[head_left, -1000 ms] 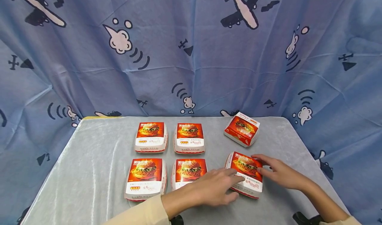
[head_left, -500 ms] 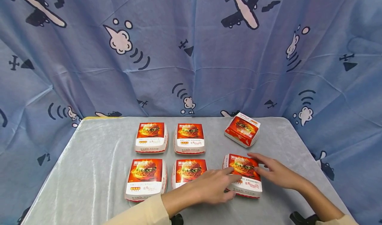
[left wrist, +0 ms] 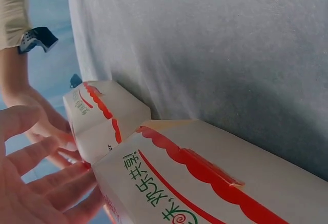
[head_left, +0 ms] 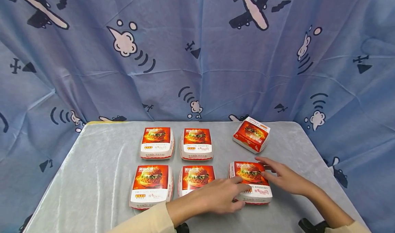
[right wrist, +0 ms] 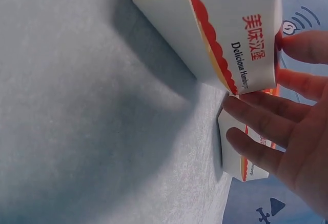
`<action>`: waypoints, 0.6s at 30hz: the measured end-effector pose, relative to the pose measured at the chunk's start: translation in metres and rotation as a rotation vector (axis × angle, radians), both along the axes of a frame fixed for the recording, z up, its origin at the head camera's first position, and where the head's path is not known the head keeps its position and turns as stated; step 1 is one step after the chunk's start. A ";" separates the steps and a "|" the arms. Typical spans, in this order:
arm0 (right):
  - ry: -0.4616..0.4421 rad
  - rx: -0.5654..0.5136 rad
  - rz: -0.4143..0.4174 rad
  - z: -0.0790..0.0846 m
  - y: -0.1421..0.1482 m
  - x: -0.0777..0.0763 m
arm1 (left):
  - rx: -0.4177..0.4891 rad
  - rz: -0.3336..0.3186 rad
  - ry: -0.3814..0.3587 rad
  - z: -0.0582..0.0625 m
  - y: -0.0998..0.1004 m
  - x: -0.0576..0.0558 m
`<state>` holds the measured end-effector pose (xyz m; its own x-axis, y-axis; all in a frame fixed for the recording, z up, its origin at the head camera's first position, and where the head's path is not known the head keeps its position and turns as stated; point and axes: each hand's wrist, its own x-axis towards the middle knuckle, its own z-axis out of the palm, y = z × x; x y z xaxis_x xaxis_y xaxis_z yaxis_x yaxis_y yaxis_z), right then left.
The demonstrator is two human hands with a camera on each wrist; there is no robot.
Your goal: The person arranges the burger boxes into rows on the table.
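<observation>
A red-and-white hamburger box lies at the front right of the grey-covered table, its burger picture facing up. My left hand reaches across from the left, fingers extended onto the box's left part. From the other side, my right hand touches the box's far right corner with its thumb and fingertips. In the right wrist view, the right fingers spread along the top edge of that box. Partly covered by my left hand and forearm is the front middle hamburger box, which looms close in the left wrist view.
At the front left sits another hamburger box. Behind stand the back left box and the back middle box, both squared to the viewer. A back right box lies turned askew. A blue patterned curtain hangs behind the table.
Under both hands, the front right box has slid a little left and turned from askew to nearly straight. My right hand has shifted slightly left with it. The other boxes have stayed put.
</observation>
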<state>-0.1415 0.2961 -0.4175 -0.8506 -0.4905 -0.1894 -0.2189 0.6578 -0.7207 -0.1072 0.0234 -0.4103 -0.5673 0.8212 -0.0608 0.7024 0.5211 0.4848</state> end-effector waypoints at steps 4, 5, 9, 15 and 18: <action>-0.027 -0.006 -0.006 0.000 -0.001 0.000 | 0.013 -0.007 -0.016 0.000 -0.001 0.000; -0.029 -0.007 -0.007 -0.001 -0.002 0.000 | 0.017 -0.008 -0.017 0.000 -0.001 0.000; -0.034 -0.011 -0.007 -0.001 -0.001 0.000 | 0.027 -0.009 -0.030 0.000 -0.001 0.000; -0.039 -0.017 0.005 -0.001 0.000 0.001 | 0.022 -0.006 -0.065 0.001 -0.002 0.000; -0.035 -0.017 0.018 0.000 0.000 0.001 | 0.018 -0.011 -0.075 0.002 -0.003 0.000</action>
<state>-0.1402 0.2960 -0.4180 -0.8347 -0.5088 -0.2106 -0.2044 0.6414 -0.7394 -0.1076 0.0206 -0.4080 -0.5529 0.8286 -0.0885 0.6691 0.5047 0.5455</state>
